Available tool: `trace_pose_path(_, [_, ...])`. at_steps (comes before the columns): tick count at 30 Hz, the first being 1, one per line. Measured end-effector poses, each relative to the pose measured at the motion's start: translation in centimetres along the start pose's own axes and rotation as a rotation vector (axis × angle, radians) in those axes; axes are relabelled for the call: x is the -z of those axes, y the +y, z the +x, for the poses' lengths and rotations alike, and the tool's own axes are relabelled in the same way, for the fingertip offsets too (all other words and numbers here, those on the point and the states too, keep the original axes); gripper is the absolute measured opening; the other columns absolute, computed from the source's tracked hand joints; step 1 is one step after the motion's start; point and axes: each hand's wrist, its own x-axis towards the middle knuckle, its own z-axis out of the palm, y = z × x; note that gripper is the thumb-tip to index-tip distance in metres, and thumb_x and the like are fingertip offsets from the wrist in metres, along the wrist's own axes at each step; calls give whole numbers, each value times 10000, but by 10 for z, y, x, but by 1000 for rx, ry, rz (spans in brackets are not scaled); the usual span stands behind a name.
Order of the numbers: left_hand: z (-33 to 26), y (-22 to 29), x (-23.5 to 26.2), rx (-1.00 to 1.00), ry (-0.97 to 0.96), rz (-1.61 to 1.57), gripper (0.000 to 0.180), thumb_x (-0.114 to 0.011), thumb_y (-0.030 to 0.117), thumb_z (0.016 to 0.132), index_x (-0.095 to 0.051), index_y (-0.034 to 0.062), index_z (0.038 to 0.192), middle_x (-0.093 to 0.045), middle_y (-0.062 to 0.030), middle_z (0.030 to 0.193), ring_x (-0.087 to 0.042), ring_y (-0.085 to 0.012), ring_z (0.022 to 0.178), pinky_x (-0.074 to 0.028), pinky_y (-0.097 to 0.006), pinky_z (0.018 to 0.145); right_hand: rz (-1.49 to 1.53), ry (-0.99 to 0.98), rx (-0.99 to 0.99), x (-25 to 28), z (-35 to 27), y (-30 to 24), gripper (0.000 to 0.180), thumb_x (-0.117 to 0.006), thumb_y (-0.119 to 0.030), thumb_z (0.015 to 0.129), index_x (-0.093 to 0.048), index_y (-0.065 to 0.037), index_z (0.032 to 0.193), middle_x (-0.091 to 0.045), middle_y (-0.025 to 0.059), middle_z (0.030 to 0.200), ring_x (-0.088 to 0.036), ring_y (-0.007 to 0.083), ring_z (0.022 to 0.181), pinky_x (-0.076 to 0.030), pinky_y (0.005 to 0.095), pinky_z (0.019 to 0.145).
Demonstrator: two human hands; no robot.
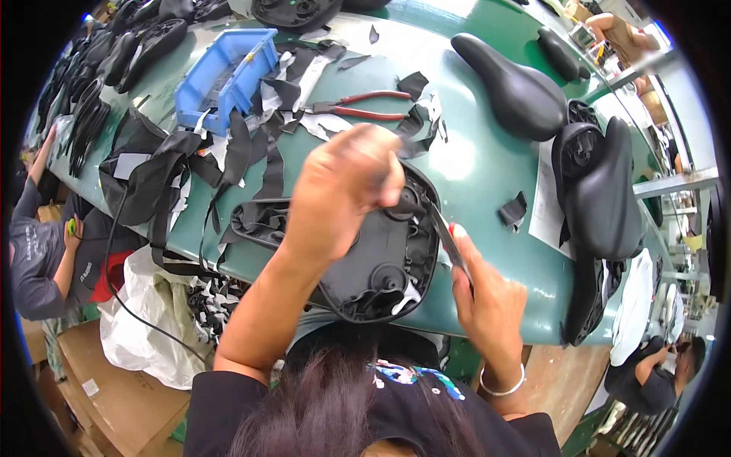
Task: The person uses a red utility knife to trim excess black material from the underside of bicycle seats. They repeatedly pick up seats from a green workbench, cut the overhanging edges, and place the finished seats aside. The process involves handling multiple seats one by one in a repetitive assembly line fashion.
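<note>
Right grip (489, 295) wrapped firmly round a slim metal blade (451, 245) at the upturned bicycle saddle (367, 260); left grip (343, 183) curled above, blurred, its contents impossible to tell!

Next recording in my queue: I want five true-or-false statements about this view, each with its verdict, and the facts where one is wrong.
1. The right hand grips a long, slim tool. True.
2. The red-handled pliers are in the right hand. False: they lie on the green table, beyond the left hand.
3. The bicycle saddle in front of the person has its underside facing up. True.
4. The blue bin stands to the right of the pliers. False: it stands to their left.
5. A white bracelet circles the right wrist. True.
</note>
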Motion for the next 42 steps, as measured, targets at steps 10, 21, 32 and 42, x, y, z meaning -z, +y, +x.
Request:
trace_pose_path(10, [42,4,25,-228,580,1098,179,-717,213,776,-675,66,683,-555,-10,615,-476,-114,638,-393,-315,587,-100,-65,37,4,-3,-10,544,-587,-143,846,-460,-194,1373,-524,106,548,-521,296,438,-391,420,441])
trace_pose_path(21, [-66,44,32,-119,-168,862,539,-230,334,1027,-636,-20,1029,-665,-149,1030,-568,-195,1011,-302,-364,1052,-126,-267,586,47,100,35,481,-608,-76,780,-625,-287,1212,-508,49,597,-525,233,559,-412,358,549])
trace_pose_path(32, [-24,81,53,257,-18,520,337,-674,179,782,-601,-56,1011,-566,-80,794,-498,-130,630,-414,-287,570,-289,-179,274,54,-6,21,562,-651,-117,733,-578,-254,1273,-440,27,511,-447,203,398,-338,347,412])
trace_pose_path(42, [14,18,-36,441,-89,543,214,-608,187,879,-622,7,995,-628,-85,781,-611,-160,754,-490,-280,707,-248,-85,242,39,-32,36,573,-653,-96,701,-589,-222,1257,-421,22,517,-416,186,390,-349,336,418])
